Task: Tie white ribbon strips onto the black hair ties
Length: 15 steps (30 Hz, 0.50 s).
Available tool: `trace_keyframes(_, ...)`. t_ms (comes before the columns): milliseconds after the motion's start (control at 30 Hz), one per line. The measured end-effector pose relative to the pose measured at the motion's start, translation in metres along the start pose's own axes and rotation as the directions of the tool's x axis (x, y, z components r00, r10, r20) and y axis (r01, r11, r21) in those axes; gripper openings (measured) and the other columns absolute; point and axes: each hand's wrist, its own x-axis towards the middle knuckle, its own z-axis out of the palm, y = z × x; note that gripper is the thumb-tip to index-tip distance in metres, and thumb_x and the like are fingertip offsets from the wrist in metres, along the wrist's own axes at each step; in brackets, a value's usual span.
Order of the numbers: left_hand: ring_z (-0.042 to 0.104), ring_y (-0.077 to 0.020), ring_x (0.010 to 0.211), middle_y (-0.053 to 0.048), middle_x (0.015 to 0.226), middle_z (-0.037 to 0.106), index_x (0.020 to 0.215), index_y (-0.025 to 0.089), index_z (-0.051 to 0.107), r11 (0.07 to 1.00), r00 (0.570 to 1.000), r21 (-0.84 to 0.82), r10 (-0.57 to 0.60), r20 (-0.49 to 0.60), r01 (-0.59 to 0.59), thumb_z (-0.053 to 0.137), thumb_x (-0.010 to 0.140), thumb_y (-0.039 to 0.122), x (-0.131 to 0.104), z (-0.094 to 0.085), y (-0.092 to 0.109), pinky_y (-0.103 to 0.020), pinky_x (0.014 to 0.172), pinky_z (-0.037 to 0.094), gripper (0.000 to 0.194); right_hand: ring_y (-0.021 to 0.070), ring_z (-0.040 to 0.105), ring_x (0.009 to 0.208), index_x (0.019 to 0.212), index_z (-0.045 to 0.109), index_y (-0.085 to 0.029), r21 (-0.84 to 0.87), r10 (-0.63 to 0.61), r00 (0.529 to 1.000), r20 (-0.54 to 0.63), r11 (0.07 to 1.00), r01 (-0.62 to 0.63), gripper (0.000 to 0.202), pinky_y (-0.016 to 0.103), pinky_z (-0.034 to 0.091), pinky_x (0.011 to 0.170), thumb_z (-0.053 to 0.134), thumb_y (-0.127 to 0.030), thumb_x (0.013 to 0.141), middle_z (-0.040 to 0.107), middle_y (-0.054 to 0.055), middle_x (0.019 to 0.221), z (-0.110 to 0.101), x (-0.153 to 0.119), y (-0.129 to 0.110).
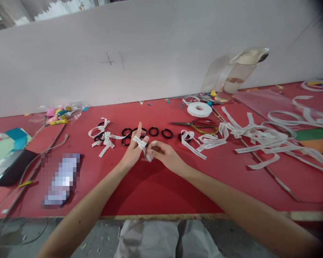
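1. Ribbon (142, 145), a short white printed strip, is wound over the fingers of the left hand (134, 152) and runs across to the right hand (161, 152), above the near middle of the red table (156, 186).
2. Left hand: one finger points up and away, the others curl, and the strip lies wrapped across them; the hand is half closed with the ribbon held on its fingers.
3. Right hand: thumb and fingertips are pinched shut on the lower end of the strip, touching the left hand's fingers.
4. To the near left lies a blurred phone (61, 181), and further left a dark pouch (10, 170) with a thin cable (43, 152) running past it.
5. Just beyond the hands sits a row of black rings (154, 131), some partly hidden by the raised finger.
6. Left of that row, rings already tied with white bows (103, 136) lie in a small cluster.
7. Right of the row lie scissors (196, 124), and past them a loose heap of cut ribbon strips (255, 136) spreads to the right edge.
8. Further back stand a white tape roll (199, 109) and a clear bottle (239, 77), tilted in the view.
9. At the far left is a plastic bag of coloured bits (60, 113), and a white wall (150, 50) closes the back.
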Motion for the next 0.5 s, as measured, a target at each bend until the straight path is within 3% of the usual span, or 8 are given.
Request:
trace_keyframes(100,0.051,-0.0153,0.091,-0.010,0.127,0.046,0.156,0.034,0.023,0.962,0.987,0.221,0.148,0.070,-0.160,0.046,0.094,0.058,-0.003,0.001,0.001,-0.033,0.083,0.053,0.070,0.0180,0.068,0.081,0.103,0.051,-0.024,0.036,0.056,0.995,-0.085,0.998,-0.053,0.039,0.035,0.054,0.082,0.074,-0.044,0.078,0.066,-0.002,0.081,0.002,0.001,0.004)
trace_keyframes(200,0.048,-0.0192,0.103,-0.010,0.130,0.042,0.156,0.033,0.022,0.927,0.972,0.299,0.201,0.119,-0.228,0.036,0.097,0.059,-0.006,0.001,0.001,-0.041,0.096,0.050,0.066,0.0152,0.066,0.070,0.122,0.043,-0.027,0.061,0.013,0.990,-0.139,0.998,-0.005,0.054,0.032,0.055,0.071,0.073,-0.035,0.079,0.065,-0.004,0.080,0.004,0.000,0.005)
trace_keyframes(400,0.051,-0.0221,0.112,-0.013,0.135,0.039,0.158,0.030,0.019,0.944,0.957,0.247,0.158,0.244,-0.219,0.030,0.098,0.060,-0.010,0.002,0.000,-0.040,0.097,0.050,0.068,0.0143,0.064,0.077,0.093,0.059,-0.022,-0.103,-0.072,0.991,-0.111,0.993,0.061,0.017,0.030,0.054,0.074,0.067,-0.024,0.078,0.063,-0.002,0.083,0.000,-0.001,0.008)
trace_keyframes(500,0.044,-0.0269,0.128,-0.013,0.148,0.035,0.158,0.029,0.019,0.959,0.955,0.229,0.100,0.278,-0.167,0.032,0.097,0.062,-0.012,0.003,0.004,-0.045,0.109,0.040,0.070,0.0145,0.065,0.073,0.104,0.060,-0.023,-0.148,-0.083,0.987,-0.137,0.987,0.062,0.026,0.031,0.056,0.073,0.067,-0.023,0.078,0.065,-0.002,0.086,-0.002,-0.002,0.007)
